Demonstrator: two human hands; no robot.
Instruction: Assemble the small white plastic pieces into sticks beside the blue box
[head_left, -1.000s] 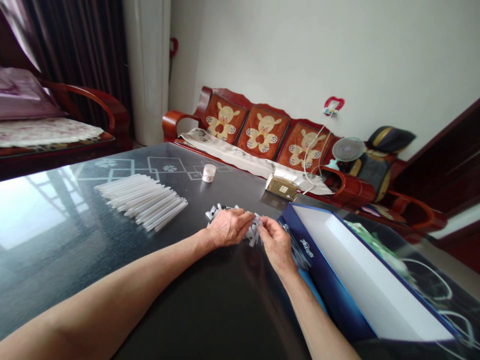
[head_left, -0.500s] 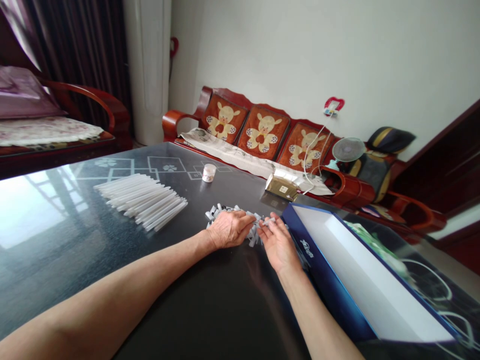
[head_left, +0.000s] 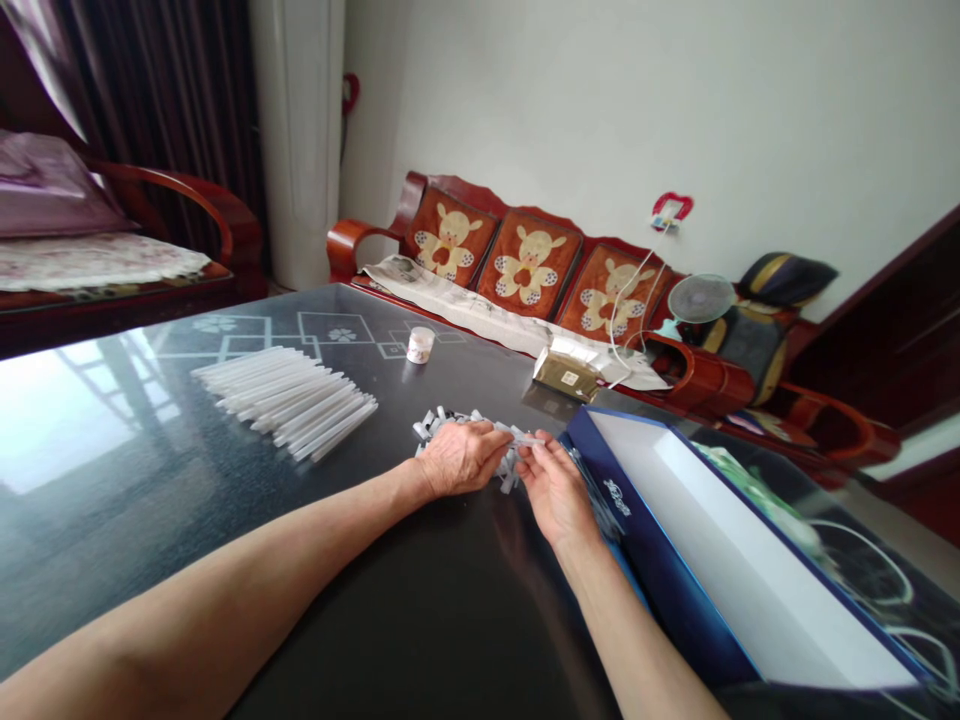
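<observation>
A pile of small white and grey plastic pieces [head_left: 426, 428] lies on the dark glossy table [head_left: 427, 590]. Over it is my left hand [head_left: 463, 458], back upward, its thumb and fingers closed in a pinch. My right hand [head_left: 556, 488], palm turned partly up, meets it from the other side with bent fingers. Between the two sets of fingertips a thin white plastic piece [head_left: 528, 441] stretches, and both hands grip it. Its exact kind is too small to make out. On the left lies a row of long white plastic tubes [head_left: 285, 400].
Close by my right forearm stands an open blue box [head_left: 701, 600] with a white inside. Farther back are a small white tub [head_left: 420, 346] and a tissue box [head_left: 564, 373]. A white cable [head_left: 874, 560] and green packaging [head_left: 757, 490] lie beyond the blue box.
The thin white piece now lies straighter between both hands' fingertips, and the right fingers have closed in on it. The pile and the tubes stay where they were.
</observation>
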